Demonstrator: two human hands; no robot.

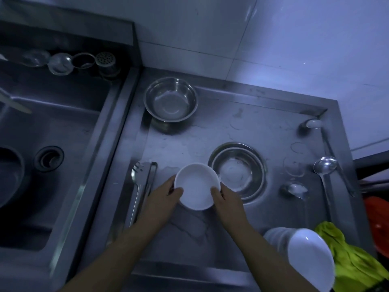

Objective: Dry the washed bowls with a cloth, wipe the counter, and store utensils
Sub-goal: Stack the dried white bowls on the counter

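Observation:
A small white bowl [197, 185] is held over the steel counter [263, 114]. My left hand [166, 197] grips its left rim and my right hand [225, 197] grips its right rim, thumbs on top. A yellow-green cloth [349, 256] lies bunched at the counter's near right corner. Beside it stands a stack of white bowls [305, 253]. Two steel bowls sit on the wet counter, one at the back [171, 100] and one just right of my hands [237, 169].
Steel tongs [142, 186] lie left of my hands. Ladles and spoons [325, 167] lie along the counter's right edge. A deep sink [50, 144] with a drain is on the left, with strainers [63, 62] on its back ledge. Tiled wall behind.

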